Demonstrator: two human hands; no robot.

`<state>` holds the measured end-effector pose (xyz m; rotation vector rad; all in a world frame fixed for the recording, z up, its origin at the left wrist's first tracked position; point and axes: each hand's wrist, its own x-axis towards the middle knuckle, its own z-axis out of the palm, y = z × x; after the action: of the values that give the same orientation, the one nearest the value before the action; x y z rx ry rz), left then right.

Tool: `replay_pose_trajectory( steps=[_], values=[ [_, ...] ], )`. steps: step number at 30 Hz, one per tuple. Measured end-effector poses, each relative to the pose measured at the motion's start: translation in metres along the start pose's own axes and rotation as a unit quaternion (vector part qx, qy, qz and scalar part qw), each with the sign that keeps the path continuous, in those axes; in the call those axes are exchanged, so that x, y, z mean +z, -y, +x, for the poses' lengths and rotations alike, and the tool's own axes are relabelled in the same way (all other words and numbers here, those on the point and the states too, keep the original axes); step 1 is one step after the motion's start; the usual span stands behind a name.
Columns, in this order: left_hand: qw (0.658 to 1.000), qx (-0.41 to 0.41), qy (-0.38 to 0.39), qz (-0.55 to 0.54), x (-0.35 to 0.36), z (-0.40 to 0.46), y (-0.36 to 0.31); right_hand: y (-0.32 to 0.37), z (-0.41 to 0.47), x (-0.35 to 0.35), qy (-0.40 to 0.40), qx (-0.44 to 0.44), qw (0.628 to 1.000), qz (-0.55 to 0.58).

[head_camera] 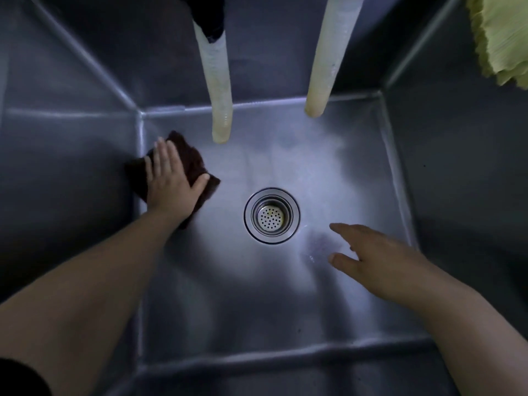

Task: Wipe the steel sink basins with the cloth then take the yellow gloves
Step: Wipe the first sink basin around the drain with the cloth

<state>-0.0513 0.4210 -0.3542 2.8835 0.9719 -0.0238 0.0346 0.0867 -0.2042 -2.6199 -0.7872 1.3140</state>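
Note:
I look straight down into a deep steel sink basin (285,310). My left hand (171,178) lies flat on a dark brown cloth (197,162), pressing it onto the basin floor at the far left corner, against the left wall. My right hand (368,254) hovers with fingers spread and empty over the floor, right of the round strainer drain (271,215). Yellow gloves (500,38) hang over the basin's right rim at the top right, partly cut off by the frame.
Two pale hoses (217,90) (328,58) hang down from above the back wall, ending a little over the floor. The left hose carries a black fitting (208,15) at its top. The basin walls rise steeply on all sides.

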Motion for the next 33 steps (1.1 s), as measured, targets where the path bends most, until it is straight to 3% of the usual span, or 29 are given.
replay_pose_trajectory(
  steps=[5,11,19,24,28,33],
  values=[
    [0.987,-0.158,0.021,-0.004,0.001,0.023,-0.019,0.003,0.001,0.002,-0.012,-0.019,1.000,-0.003],
    [0.987,-0.158,0.023,-0.030,0.004,0.071,-0.068,0.001,0.000,0.006,-0.043,-0.037,0.998,-0.013],
    [0.995,0.090,0.041,0.016,0.019,0.072,-0.215,-0.011,0.004,0.002,-0.094,0.044,0.994,-0.047],
    [0.970,0.234,0.055,0.023,0.025,0.073,-0.282,-0.018,0.007,0.000,-0.152,0.063,0.985,-0.046],
    [0.931,0.351,0.100,-0.002,0.029,0.072,-0.329,-0.024,0.007,0.002,-0.120,0.077,0.989,-0.046],
    [0.902,0.417,0.111,0.017,0.030,0.073,-0.320,-0.031,0.008,0.000,-0.118,0.086,0.988,-0.052]
  ],
)
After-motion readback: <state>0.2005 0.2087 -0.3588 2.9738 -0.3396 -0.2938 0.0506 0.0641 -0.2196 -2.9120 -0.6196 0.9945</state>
